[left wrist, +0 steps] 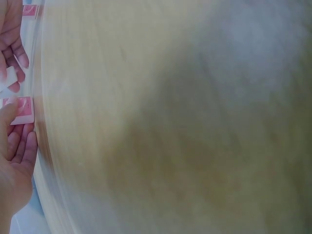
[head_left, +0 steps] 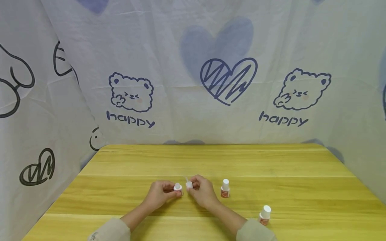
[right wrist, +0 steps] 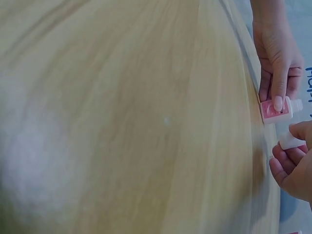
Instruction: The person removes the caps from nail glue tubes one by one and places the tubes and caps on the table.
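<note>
Near the middle of the table, my left hand grips a small white bottle with a red label. The bottle stands upright, its cap off and a narrow translucent neck showing on top. The left wrist view has the thumb lying across the label. Just to the right, my right hand pinches a white cap between thumb and fingers. A thin pale stem sticks up and left from the cap. A small gap separates cap and bottle.
Right of my right hand stands a capped bottle of the same kind. Another capped bottle stands nearer the front, beside my right sleeve. The wood-patterned table meets a printed white cloth at its back and sides.
</note>
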A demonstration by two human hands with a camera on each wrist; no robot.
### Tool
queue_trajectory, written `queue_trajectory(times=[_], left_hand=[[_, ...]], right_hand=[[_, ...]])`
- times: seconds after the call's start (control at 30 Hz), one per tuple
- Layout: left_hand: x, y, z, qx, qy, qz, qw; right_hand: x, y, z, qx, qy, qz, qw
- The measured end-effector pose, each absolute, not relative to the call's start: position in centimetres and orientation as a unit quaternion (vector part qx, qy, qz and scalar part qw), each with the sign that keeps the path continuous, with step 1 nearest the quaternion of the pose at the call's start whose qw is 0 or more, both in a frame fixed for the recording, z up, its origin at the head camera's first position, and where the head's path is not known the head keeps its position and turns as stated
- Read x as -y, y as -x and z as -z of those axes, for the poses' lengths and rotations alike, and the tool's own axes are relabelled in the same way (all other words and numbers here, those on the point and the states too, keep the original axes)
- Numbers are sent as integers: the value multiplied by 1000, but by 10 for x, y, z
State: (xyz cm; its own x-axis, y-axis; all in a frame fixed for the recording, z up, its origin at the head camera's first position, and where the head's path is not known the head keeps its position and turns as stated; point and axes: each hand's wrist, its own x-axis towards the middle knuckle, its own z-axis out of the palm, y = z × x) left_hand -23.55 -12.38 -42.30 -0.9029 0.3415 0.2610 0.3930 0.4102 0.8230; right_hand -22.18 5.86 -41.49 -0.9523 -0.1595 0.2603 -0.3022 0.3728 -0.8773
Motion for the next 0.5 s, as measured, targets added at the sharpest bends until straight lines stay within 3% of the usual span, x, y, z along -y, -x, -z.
queue_trajectory(times=[0.5], left_hand=[[124, 236, 423, 844, 221, 489, 27]], right_hand=[[-66, 220, 417, 837, -140, -525, 61]])
